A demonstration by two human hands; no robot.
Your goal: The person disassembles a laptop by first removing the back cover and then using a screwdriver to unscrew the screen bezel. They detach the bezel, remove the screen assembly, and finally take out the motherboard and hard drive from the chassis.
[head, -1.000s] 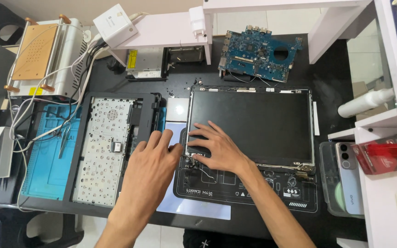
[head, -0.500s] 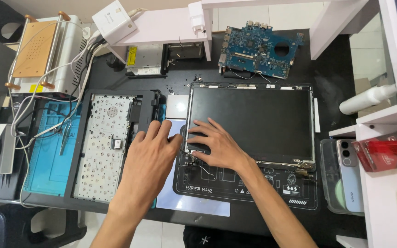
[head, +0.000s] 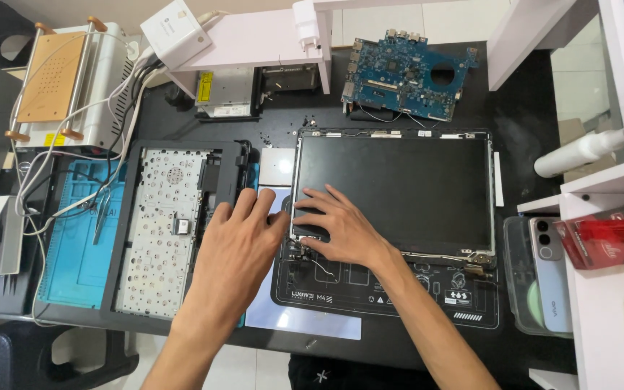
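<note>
Pressing: right hand, fingers spread flat on screen panel, its seven o'clock corner.
Left hand: open, flat beside panel's nine o'clock edge.
Hinge cable: possibly loose underneath.
Advice: keep pressure even, avoid pinching cable.
Nearby: keyboard frame, nine o'clock.

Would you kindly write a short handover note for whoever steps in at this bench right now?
Left hand: flat, palm down, fingers spread, resting by the left edge of the dark rectangular laptop screen panel, holding nothing.
Right hand: fingers pressed on the panel's lower-left corner, no tool in it.
The panel lies face up on the black printed work mat, thin wires showing at its lower edge.
Already apart: the grey keyboard frame to the left, and the blue circuit board behind the panel.
Left: the panel is not yet lifted off the mat; its bottom right hinge is still attached.
</note>
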